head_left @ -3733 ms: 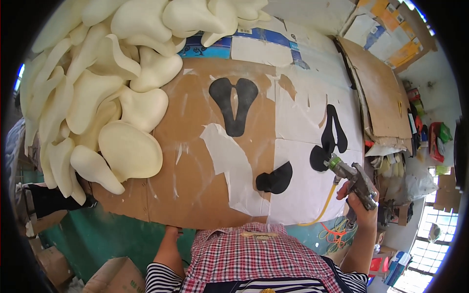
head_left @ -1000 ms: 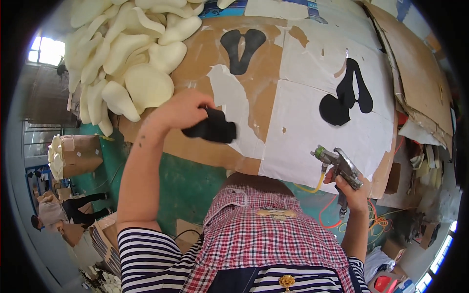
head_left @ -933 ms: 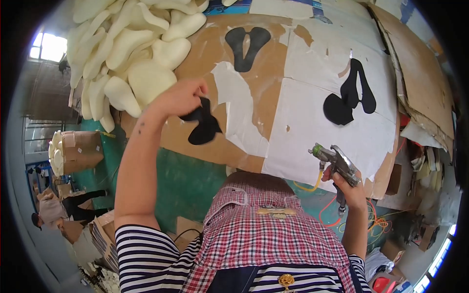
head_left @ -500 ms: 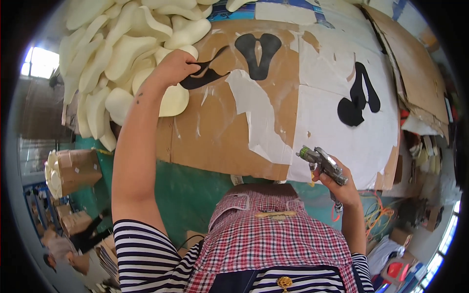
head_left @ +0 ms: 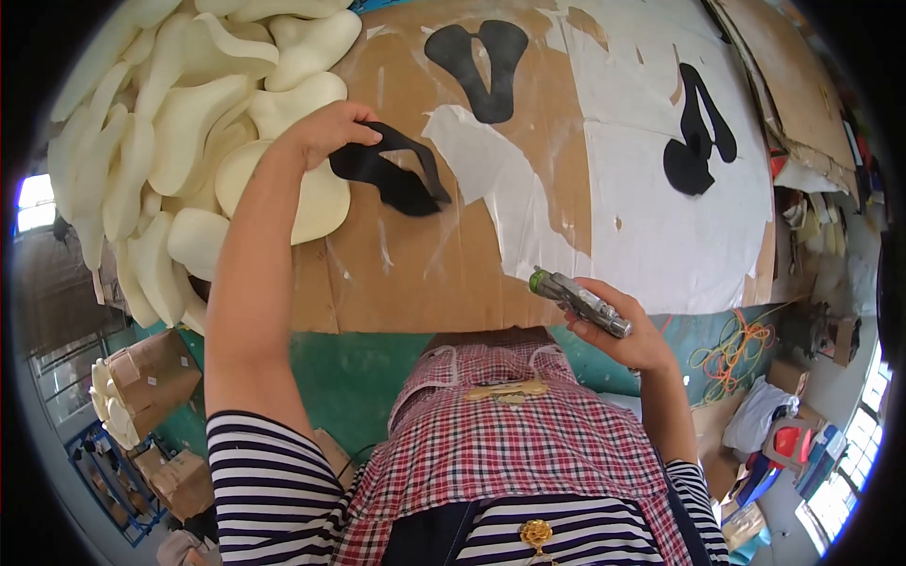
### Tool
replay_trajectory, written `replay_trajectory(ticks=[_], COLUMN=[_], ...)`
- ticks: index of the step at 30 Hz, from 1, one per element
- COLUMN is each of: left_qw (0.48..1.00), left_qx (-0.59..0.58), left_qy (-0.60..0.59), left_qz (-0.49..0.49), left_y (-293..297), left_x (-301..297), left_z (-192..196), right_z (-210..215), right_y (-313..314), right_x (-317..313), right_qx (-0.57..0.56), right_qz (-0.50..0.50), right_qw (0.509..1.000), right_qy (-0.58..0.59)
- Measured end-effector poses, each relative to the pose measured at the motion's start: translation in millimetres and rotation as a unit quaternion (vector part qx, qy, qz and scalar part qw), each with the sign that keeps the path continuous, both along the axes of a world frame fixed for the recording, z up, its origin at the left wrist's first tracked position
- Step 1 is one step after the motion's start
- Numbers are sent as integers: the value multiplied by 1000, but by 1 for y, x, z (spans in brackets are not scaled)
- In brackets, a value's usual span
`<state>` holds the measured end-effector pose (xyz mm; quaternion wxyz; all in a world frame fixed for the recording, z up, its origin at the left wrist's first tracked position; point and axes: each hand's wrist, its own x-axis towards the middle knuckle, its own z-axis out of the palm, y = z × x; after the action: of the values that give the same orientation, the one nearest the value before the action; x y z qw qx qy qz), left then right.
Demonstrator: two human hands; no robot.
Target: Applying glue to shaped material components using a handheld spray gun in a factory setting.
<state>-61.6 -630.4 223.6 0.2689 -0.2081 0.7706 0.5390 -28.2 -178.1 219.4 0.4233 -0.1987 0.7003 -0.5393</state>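
Observation:
My left hand [head_left: 332,130] pinches one end of a black fabric piece [head_left: 389,177] with a long slot in it, over the brown cardboard on the table. In my right hand [head_left: 634,332] is a metal spray gun [head_left: 583,304] with a green ring at its front, pointing left above the table's near edge. A second black piece [head_left: 479,68], shaped like a V with a slit, lies flat farther back. Another black piece [head_left: 695,141], partly folded over itself, lies on the white sheet at the right.
Cream foam pads [head_left: 193,132] are heaped at the table's left. A torn white paper patch [head_left: 495,174] sticks to the cardboard [head_left: 377,274]. Folded cardboard [head_left: 788,85] stands along the right edge. On the green floor are a box of pads [head_left: 156,377] and coiled orange hoses [head_left: 734,344].
The fabric piece in my left hand has swung round, its free end now nearer me. My right hand has moved a little left with the spray gun. The whole view has shifted.

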Motion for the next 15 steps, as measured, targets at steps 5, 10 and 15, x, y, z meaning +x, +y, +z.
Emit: replay_trajectory(ticks=[5,10,15], left_qw=[900,785,619], left_qx=[211,334,429], left_qy=[123,152,137], left_qz=[360,500,643], left_y=[42,99,85], left_x=[49,71,19], left_z=[4,54,14], right_z=[-11,-24,-34], right_y=[-15,-23,-31], right_x=[-36,-68,-82], right_qx=[13,7,7], right_qz=[-9,32,54], right_qw=[1000,999,998], right_qy=[-14,-7,-27])
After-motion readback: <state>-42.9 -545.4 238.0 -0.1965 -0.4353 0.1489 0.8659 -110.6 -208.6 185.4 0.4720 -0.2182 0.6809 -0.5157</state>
